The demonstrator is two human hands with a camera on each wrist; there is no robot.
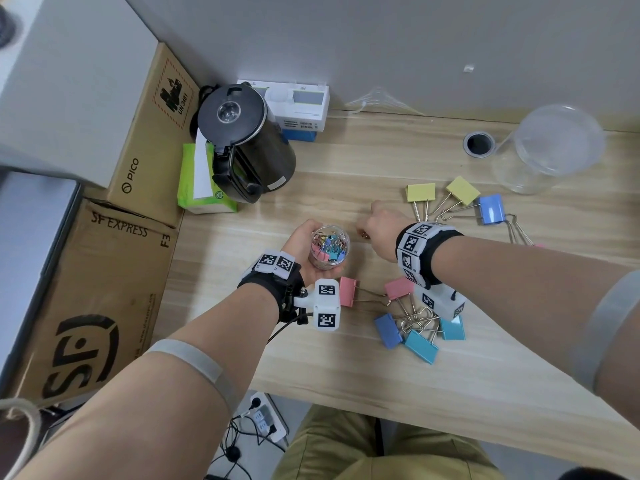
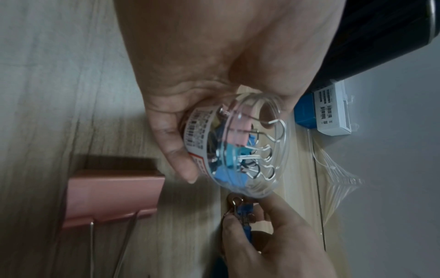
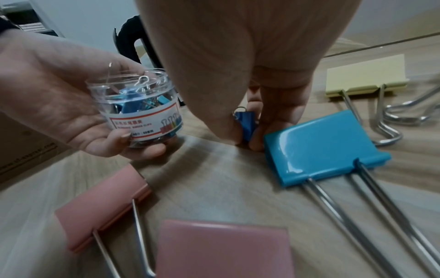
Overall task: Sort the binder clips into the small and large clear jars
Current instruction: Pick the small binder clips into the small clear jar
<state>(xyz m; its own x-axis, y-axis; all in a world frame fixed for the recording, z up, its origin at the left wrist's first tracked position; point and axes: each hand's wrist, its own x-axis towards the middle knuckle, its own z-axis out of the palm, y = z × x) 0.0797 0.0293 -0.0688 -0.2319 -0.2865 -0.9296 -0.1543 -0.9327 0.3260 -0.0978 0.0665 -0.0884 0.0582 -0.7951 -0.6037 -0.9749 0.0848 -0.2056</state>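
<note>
Light wood-grain surface [image 1: 346, 161] against a grey wall. Cartons at left read "PICO" [image 1: 138, 161] and "SF EXPRESS" [image 1: 104, 271]. Left hand [image 1: 304, 251] grips the small jar [image 1: 330, 245]; right hand [image 1: 381, 223] pinches a small blue clip [image 3: 246, 120] on the surface, just right of the jar.

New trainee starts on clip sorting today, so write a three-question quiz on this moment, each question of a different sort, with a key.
1. True or false: the left hand holds the small clear jar, which already contains small binder clips.
2. The right hand pinches which item? A) a yellow large clip B) a small blue binder clip C) the kettle's handle
3. Fill in: the large clear jar stands at the table's far ____ side, with no clips seen inside.

Key
1. True.
2. B; thumb and fingers pinch it right at the wooden table.
3. Right; the large binder clips lie on the table.
</note>
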